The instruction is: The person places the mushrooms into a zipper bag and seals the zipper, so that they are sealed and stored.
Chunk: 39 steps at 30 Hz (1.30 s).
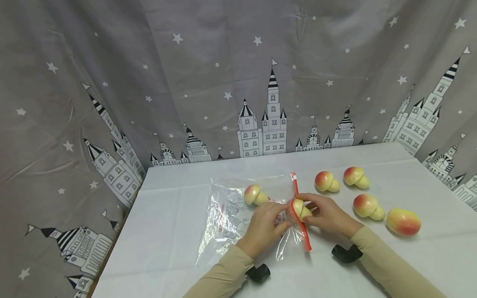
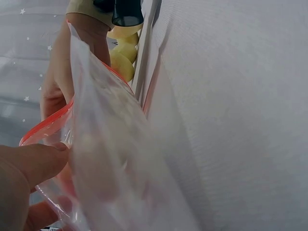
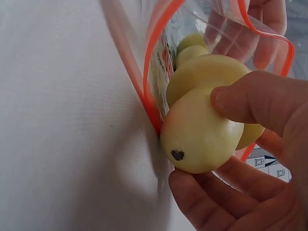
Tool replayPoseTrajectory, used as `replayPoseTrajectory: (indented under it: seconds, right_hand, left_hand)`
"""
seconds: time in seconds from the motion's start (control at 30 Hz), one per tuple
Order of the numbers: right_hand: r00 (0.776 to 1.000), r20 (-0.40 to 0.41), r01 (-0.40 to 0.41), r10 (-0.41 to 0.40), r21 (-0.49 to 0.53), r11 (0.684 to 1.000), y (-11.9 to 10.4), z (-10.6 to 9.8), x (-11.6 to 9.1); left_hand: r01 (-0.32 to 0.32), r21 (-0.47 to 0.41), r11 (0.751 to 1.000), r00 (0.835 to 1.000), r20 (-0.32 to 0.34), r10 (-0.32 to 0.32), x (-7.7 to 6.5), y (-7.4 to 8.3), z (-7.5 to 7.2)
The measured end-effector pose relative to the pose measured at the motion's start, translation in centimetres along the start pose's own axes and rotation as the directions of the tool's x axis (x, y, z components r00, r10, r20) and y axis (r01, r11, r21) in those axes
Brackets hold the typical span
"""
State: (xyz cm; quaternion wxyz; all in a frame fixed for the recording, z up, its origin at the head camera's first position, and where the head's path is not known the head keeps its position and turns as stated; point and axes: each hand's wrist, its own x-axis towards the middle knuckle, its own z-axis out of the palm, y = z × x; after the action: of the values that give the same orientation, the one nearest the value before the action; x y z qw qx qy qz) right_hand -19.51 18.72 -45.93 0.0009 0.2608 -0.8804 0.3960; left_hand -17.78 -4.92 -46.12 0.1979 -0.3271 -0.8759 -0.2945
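Observation:
A clear zip bag with a red zip edge lies on the white table, its mouth facing right. One toy mushroom with a red-yellow cap is inside it. My left hand holds the bag's film by the mouth, thumb on the plastic. With thumb and fingers my right hand grips a second toy mushroom, its cap between the parted red edges and its stem toward the palm. Through the opening, the mushroom inside shows beyond it.
Right of the bag are three more toy mushrooms, one near, one farther back and one in front. Beside them lies a red-yellow toy mango. A grey castle-print curtain hangs behind the table.

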Motion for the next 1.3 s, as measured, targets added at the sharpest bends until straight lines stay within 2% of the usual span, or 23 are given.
replayPoseTrajectory:
  seconds: [0.13, 0.83, 1.0, 1.3]
  right_hand:
    - [1.0, 0.002, -0.024, 0.024, 0.017, 1.0, 0.0, 0.2, 0.2]
    - [0.996, -0.053, -0.072, 0.075, 0.053, 0.996, 0.1, 0.8, 0.7]
    - [0.992, -0.071, -0.097, 0.101, 0.065, 0.993, 0.0, 1.1, 1.0]
    - [0.99, -0.112, -0.073, 0.081, 0.074, 0.995, 0.0, 1.8, 1.9]
  left_hand:
    - [-0.018, -0.005, 1.0, 1.0, -0.016, 0.018, 0.0, 0.0, 0.0]
    - [-0.035, -0.034, 0.999, 0.999, -0.031, 0.034, 0.1, -0.1, 0.1]
    - [-0.041, -0.026, 0.999, 0.998, -0.042, 0.039, 0.1, -0.1, 0.2]
    - [-0.064, 0.017, 0.998, 0.996, -0.064, 0.065, 0.0, -0.1, 0.2]
